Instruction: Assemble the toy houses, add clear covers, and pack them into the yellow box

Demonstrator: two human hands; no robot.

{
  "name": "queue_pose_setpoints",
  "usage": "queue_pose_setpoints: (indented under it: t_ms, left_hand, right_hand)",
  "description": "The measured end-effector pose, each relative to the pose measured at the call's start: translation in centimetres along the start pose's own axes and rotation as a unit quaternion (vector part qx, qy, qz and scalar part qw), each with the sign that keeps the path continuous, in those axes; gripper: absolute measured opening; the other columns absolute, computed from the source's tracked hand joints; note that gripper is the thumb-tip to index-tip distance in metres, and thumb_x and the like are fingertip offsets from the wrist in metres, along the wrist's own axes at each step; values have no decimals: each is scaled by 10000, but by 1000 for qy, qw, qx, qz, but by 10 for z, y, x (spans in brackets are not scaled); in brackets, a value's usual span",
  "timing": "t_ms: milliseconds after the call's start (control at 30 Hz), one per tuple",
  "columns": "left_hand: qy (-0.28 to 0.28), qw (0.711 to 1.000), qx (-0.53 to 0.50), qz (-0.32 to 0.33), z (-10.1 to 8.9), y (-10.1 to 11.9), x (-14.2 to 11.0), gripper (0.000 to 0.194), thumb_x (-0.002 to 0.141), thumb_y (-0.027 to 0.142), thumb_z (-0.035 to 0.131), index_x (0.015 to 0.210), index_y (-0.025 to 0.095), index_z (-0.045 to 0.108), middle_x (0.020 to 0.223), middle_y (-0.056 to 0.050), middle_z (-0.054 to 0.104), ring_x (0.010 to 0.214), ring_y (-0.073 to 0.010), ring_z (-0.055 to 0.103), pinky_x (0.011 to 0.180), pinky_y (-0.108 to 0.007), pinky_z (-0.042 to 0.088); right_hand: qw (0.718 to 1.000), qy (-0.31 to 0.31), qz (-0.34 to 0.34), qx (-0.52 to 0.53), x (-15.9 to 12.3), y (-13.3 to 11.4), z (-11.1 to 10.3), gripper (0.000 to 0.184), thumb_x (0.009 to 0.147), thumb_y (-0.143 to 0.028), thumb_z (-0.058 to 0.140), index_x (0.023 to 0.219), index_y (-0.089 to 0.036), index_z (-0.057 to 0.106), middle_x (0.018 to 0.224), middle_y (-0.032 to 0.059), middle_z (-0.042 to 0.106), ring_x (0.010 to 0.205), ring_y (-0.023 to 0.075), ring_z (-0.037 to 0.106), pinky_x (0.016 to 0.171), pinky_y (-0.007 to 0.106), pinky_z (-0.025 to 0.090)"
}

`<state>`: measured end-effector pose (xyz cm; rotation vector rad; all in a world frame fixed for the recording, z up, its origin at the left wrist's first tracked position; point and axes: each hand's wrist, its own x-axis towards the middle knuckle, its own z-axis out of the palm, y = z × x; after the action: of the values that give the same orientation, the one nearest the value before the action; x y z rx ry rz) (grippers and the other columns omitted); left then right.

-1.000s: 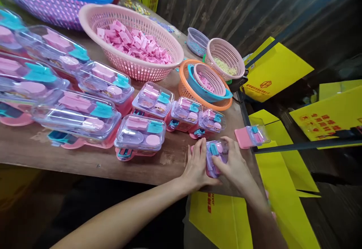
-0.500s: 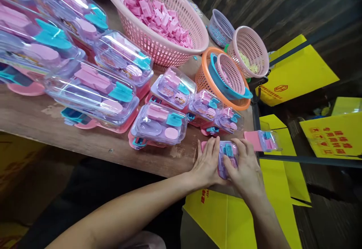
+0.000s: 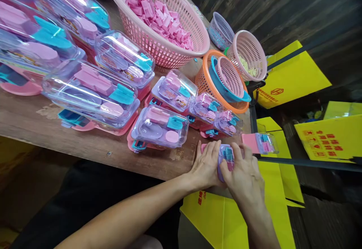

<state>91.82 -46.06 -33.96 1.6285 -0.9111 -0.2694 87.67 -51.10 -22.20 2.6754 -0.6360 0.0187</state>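
Observation:
At the table's front right corner I have a small toy case [image 3: 225,154] with a lilac tray, a turquoise piece and a pink base. My left hand [image 3: 206,165] holds its left side, fingers pressed together over the pink part. From the right, my right hand [image 3: 243,171] grips the same case, its thumb bent over the near part and its fingers curled over the far edge. Both hands hide much of the case. Just beyond them sits a similar clear-covered toy case [image 3: 228,122], and another toy case [image 3: 266,143] lies at the right edge, partly overhanging it.
Several clear-covered toy cases [image 3: 161,126] stand in rows along the wooden table [image 3: 158,162]. Behind them are a large pink basket [image 3: 166,54] of pink pieces and an orange basket [image 3: 205,73] with smaller ones nested inside. Yellow cartons [image 3: 325,136] stand right of the table.
My right hand's fingers have shifted slightly on the toy case, with the thumb a little farther left. My left hand stays in place. The whole view has moved a little.

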Motion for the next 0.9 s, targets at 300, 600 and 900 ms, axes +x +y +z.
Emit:
queue_pose_setpoints:
  t_ms: [300, 600, 900]
  left_hand:
    - [-2, 1000, 27, 4, -4, 1, 0, 814, 753, 374, 503, 1421, 117, 114, 1389, -154, 375, 1294, -262, 309, 1099, -496, 138]
    - [-14, 1000, 14, -1, -7, 2, 0, 850, 713, 421, 560, 1411, 154, 155, 1408, -130, 360, 1299, -253, 297, 1053, -459, 232]
    - [-1, 1000, 14, -1, -2, -1, -1, 1096, 549, 467, 679, 1422, 130, 107, 1405, -163, 345, 1304, -296, 299, 1052, -497, 246]
  right_hand:
    - [997, 24, 0, -76, -4, -23, -9, 435, 818, -308, 446, 1248, -252, 458, 1290, 175, 431, 910, 358, 475, 581, 442, 399]
    - [997, -3, 9, -78, 0, -27, -10, 391, 818, -299, 441, 1200, -231, 489, 1244, 169, 450, 893, 337, 460, 623, 446, 377]
    - [998, -26, 11, -48, 13, -12, -5, 442, 776, -311, 515, 1211, -241, 481, 1231, 100, 478, 909, 281, 495, 684, 379, 406]
